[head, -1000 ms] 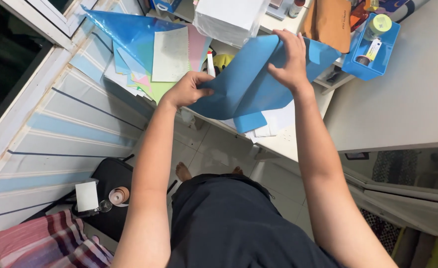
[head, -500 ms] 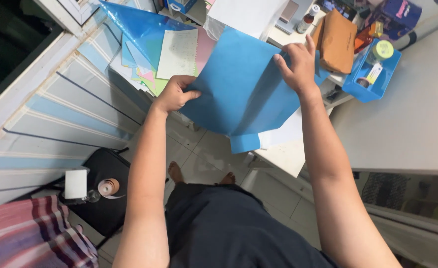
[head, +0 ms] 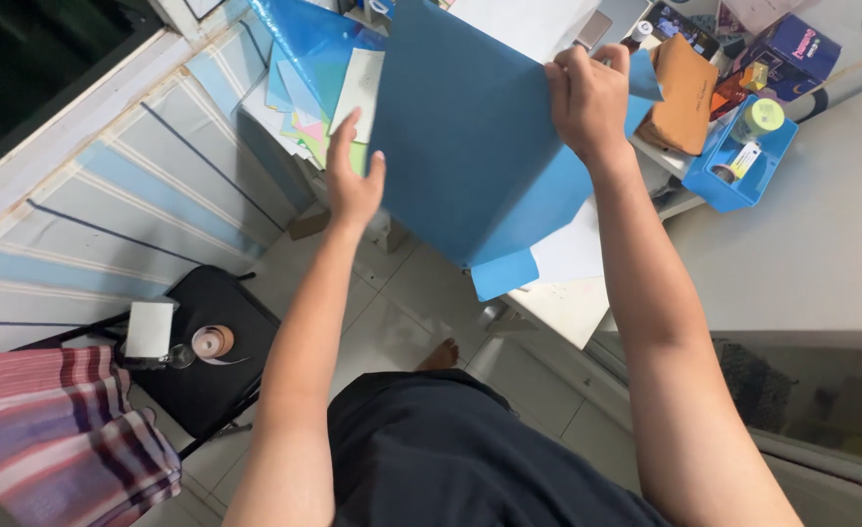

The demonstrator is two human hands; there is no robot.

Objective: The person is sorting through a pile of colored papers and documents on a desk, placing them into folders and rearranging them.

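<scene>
The blue sheet (head: 465, 137) now stands raised and flattened; the right hand (head: 587, 98) pinches its top edge, while the left hand (head: 353, 181), fingers released, presses its left edge.

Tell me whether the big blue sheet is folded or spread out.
Mostly spread out: the blue sheet shows one broad flat face. The right hand pinches its top corner, where a small flap bends over; the left hand lies open against its left edge.

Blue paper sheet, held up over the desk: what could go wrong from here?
1. The large blue paper sheet is pinched only at its top right corner by the right hand; the left hand lies flat against its left edge, so it could sag or crease.
2. It hides the desk; swinging it might knock the small white-capped bottle.
</scene>
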